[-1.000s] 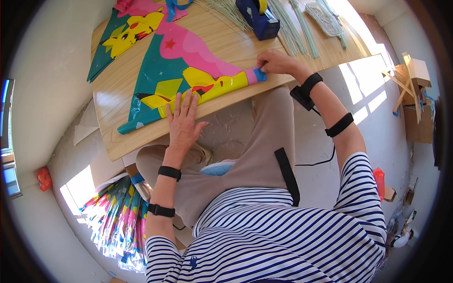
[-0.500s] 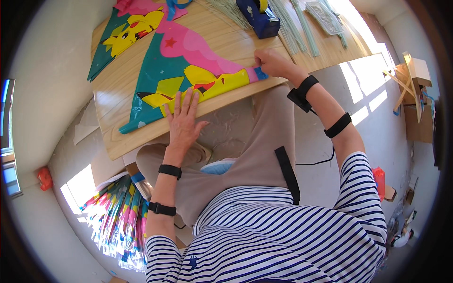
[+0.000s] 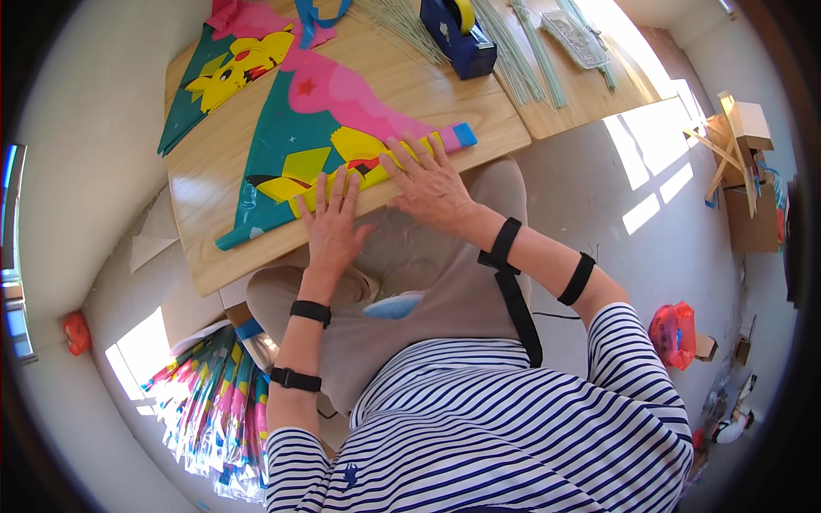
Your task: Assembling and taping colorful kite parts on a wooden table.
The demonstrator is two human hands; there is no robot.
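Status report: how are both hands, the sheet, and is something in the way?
Left hand, right hand: both on near edge of sheet. Sheet: on table, blue at right tip. In the way: nothing seen; tape dispenser beyond sheet.

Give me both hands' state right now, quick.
Left hand: open, laid on the near edge of the printed plastic sheet, gripping nothing visible.
Right hand: open, laid on the same edge, gripping nothing visible.

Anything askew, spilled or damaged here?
No clear spill or damage. Slightly untidy: pale thin sticks lie loosely fanned either side of the blue tape dispenser, not bundled. The printed sheet under the left hand and right hand shows no visible tear.
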